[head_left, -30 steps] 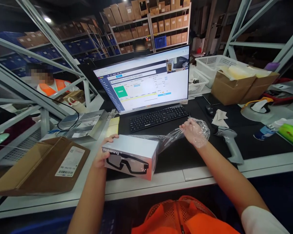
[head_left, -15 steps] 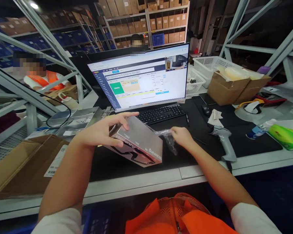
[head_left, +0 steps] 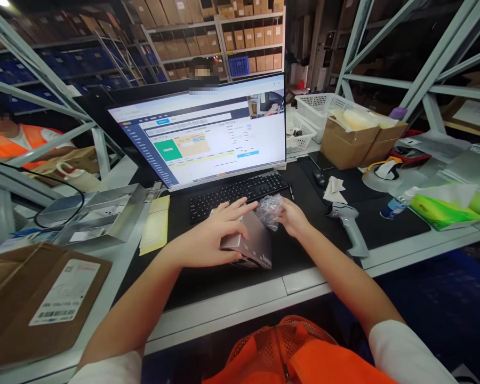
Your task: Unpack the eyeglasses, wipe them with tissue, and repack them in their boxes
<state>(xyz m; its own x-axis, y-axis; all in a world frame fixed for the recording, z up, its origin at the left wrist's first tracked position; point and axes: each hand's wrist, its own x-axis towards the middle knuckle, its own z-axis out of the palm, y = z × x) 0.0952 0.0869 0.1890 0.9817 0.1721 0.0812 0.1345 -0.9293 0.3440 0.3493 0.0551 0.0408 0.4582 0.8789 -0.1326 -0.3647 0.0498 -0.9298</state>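
A grey product box (head_left: 256,241) with printed lettering is tilted over the black desk mat, in front of the keyboard. My left hand (head_left: 214,234) grips its left end, thumb at the front and fingers stretched over the top. The tips of the longer fingers reach to a crumpled clear plastic wrapper (head_left: 271,212). This wrapper is pinched in my right hand (head_left: 294,218), just beyond the box's right side. My left hand hides much of the box.
Behind the box stand a keyboard (head_left: 240,191) and monitor (head_left: 208,133). Yellow paper slips (head_left: 155,224) and an open carton (head_left: 60,298) lie left. On the right are a barcode scanner (head_left: 350,226), a spray bottle (head_left: 396,205) and a tissue pack (head_left: 444,210). A co-worker (head_left: 20,141) sits far left.
The view has swung right. The box has turned, showing less of its printed side. My left hand has shifted towards the wrapper, which is now bunched up instead of hanging from my right hand.
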